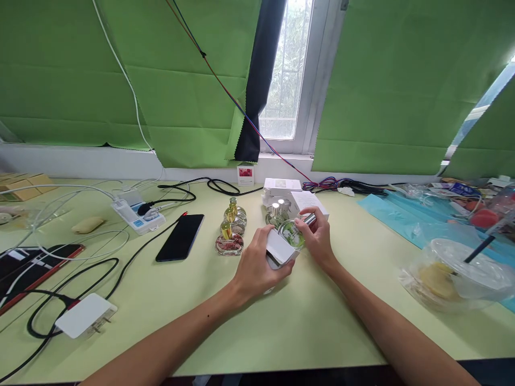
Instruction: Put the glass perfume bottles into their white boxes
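background: green curtains [189,80], bright window [281,80] in the gap between them, dark cloth [255,80] at its left edge, thin red and blue wires [238,104] slanting down across.
table [322,332]: pale yellow-green top, cluttered on both sides.
round bottle [290,234]: clear glass, green leafy pattern on the face, silver cap; tilted, mid-table, right up against the white box [281,246].
left hand [257,260]: closed around the white box, box tilted, dark gap along its near side.
right hand [318,236]: fingers narrow, holding the round bottle near its cap, cap partly covered.
in the way: white box and left hand sit in front of the bottle's lower left; silver-capped bottles [275,216] stand just behind it, partly hidden.
gold-capped bottles [229,245]: three in a row, upright, near left hand; nearest one looks reddish.
white cartons [309,202]: behind the hands, by the silver-capped bottles; small carton with red picture [245,175] against the wall.
left side: dark phone [179,237] lying flat, power strip [137,212] with plugs in, white charger [86,315], looping cables [30,321].
right side: blue plastic sheet [396,217], clear lidded cup [462,262] with dark straw [478,249], well apart from right hand.
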`<action>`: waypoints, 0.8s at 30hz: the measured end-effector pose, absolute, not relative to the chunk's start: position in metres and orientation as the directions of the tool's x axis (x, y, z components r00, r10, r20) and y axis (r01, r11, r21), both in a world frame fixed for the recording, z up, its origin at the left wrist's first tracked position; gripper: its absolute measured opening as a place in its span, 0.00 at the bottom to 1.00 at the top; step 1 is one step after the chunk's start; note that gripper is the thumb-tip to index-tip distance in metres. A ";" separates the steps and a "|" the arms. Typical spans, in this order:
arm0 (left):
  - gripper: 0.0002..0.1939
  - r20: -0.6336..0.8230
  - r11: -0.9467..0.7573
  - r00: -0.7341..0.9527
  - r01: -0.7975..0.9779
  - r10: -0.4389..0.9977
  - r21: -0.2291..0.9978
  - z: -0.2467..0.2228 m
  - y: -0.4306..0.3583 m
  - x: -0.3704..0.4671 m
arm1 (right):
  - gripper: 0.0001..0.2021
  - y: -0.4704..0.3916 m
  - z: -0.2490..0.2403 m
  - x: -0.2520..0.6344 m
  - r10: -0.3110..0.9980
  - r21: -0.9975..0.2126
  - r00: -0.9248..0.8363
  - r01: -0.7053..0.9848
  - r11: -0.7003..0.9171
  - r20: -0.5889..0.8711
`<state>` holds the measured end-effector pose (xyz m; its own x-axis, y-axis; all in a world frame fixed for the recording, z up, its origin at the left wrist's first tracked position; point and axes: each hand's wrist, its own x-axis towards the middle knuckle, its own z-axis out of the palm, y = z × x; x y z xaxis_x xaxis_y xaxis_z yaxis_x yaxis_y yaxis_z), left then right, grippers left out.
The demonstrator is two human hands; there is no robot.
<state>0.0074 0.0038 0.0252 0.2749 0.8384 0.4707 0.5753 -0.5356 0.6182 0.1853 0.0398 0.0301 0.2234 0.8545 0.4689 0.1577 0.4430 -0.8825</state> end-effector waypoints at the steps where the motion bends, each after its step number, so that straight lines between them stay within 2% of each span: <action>1: 0.35 0.471 -0.537 0.276 0.574 0.838 0.618 0.025 0.004 0.007 | 0.11 0.039 0.030 0.185 0.856 -0.881 0.216 0.159 0.445 0.471; 24: 0.33 0.499 -0.565 0.280 0.531 0.820 0.631 0.027 0.004 0.009 | 0.13 0.042 0.028 0.188 0.883 -0.901 0.181 0.101 0.422 0.434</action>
